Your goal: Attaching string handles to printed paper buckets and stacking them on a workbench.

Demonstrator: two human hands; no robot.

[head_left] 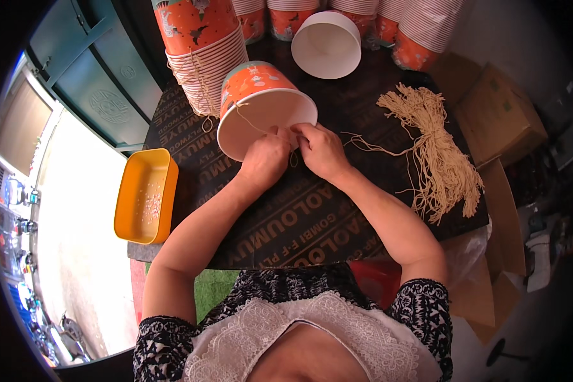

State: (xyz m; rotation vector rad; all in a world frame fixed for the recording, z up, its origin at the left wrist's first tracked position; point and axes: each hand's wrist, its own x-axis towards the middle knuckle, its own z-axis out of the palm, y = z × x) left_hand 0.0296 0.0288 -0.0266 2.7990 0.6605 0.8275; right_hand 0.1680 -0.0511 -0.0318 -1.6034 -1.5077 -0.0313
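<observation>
An orange paper bucket [256, 86] with a white inside lies tilted on the dark table [299, 223], its mouth facing me. My left hand [264, 159] and my right hand [321, 151] meet at the bucket's lower rim. Both pinch a thin beige string [251, 122] that runs across the bucket's opening. A small loop of the string hangs between the two hands.
A bundle of beige strings [436, 149] lies to the right. A stack of orange buckets [204, 48] stands behind, with more stacks [420, 28] and a single white-inside bucket [328, 44] at the back. An orange plastic tray [143, 197] sits at the table's left edge. Cardboard boxes [500, 118] stand right.
</observation>
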